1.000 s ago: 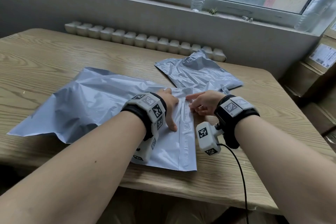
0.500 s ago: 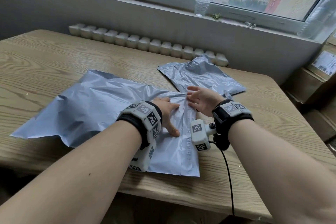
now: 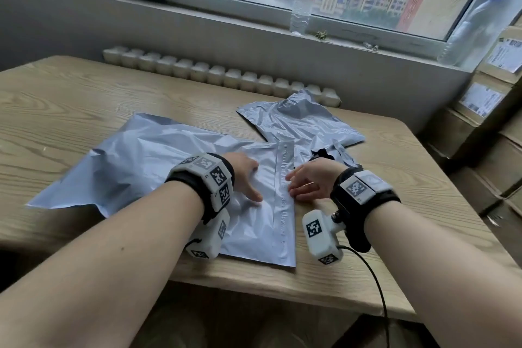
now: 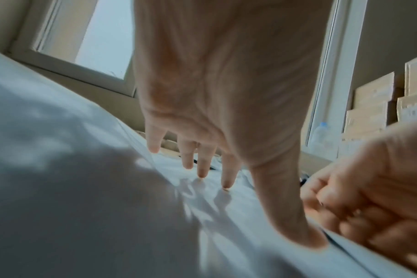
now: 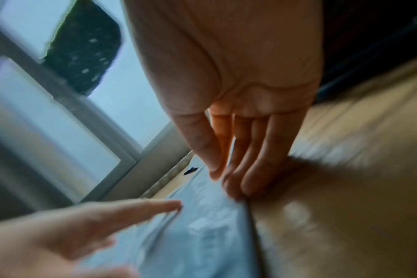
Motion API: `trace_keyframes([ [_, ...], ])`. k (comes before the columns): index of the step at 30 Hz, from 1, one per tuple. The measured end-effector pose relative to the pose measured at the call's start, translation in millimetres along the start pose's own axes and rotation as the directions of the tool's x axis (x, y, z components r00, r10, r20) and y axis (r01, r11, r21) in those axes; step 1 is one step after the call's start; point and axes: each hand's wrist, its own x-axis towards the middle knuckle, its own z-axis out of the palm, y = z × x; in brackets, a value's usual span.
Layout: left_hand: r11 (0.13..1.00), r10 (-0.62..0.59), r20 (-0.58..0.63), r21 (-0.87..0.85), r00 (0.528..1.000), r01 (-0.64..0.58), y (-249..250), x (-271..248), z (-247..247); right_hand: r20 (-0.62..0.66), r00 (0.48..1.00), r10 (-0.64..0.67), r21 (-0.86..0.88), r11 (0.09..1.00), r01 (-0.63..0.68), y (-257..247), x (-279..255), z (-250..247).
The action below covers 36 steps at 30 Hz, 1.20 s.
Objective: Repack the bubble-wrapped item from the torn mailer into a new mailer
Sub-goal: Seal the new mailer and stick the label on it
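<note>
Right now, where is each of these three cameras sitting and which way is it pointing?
Head: on the person's head, looking forward and down at the wooden table; both forearms, left hand and right hand show.
Left wrist: under the left wrist, looking along the palm toward the window.
Right wrist: under the right wrist, looking along its fingers at the table's edge.
Shared: all three see the large grey mailer; each wrist view catches the other hand.
</note>
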Motion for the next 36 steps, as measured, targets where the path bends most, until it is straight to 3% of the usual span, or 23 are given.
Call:
trace_keyframes([
  [3,0.991,-0.134,-0.154,-0.023,0.979,0.132,-28.0,-14.3,-13.2,-0.144,0.990,0.007,-0.076,0.997,-0.019,3.0,-0.9,-3.5],
  [7,0.939,-0.345,-0.216,-0.080,0.913,0.335,-75.7,-37.6,-13.4,0.043,0.995,0.086,0.025,0.996,-0.087,1.1,-8.5,6.8],
  [9,0.930,-0.368,-0.192,-0.057,0.910,0.364,-90.5,-46.0,-1.5,0.078,0.997,0.021,-0.080,0.997,-0.015,-4.3,-13.3,16.1],
  [11,0.926,-0.375,-0.180,-0.043,0.909,0.374,-94.2,-51.3,8.4,0.010,0.993,-0.114,-0.220,0.969,0.114,-10.9,-19.0,26.1],
  [13,0.925,-0.378,-0.163,-0.028,0.911,0.378,-91.1,-55.7,11.4,-0.031,0.974,-0.227,-0.363,0.910,0.200,-14.9,-24.8,35.3],
  [15,0.925,-0.377,-0.132,-0.018,0.917,0.379,-87.5,-59.0,10.8,0.015,0.964,-0.265,-0.525,0.819,0.233,-15.3,-27.8,46.2],
  [18,0.924,-0.381,-0.106,0.001,0.919,0.383,-89.3,-60.2,11.6,0.085,0.979,-0.186,-0.751,0.634,0.185,-15.1,-26.7,60.9],
  [22,0.932,-0.362,-0.115,-0.039,0.925,0.360,-89.3,-69.9,7.9,0.030,0.991,-0.132,-0.886,0.455,0.088,-26.5,-35.6,64.1],
  [26,0.938,-0.331,-0.256,-0.194,0.908,0.288,-111.7,-76.1,-8.3,0.060,0.945,-0.323,-0.776,0.581,0.247,-62.8,-45.2,86.2],
  [31,0.899,-0.419,-0.351,-0.290,0.837,0.329,-158.9,-108.2,-20.3,0.162,0.832,-0.530,-0.723,0.510,0.466,-124.6,-43.9,158.5],
  [36,0.846,-0.530,-0.377,-0.304,0.760,0.439,-218.2,-148.1,-11.0,0.248,0.782,-0.572,-0.670,0.481,0.565,-153.3,-45.4,241.3],
])
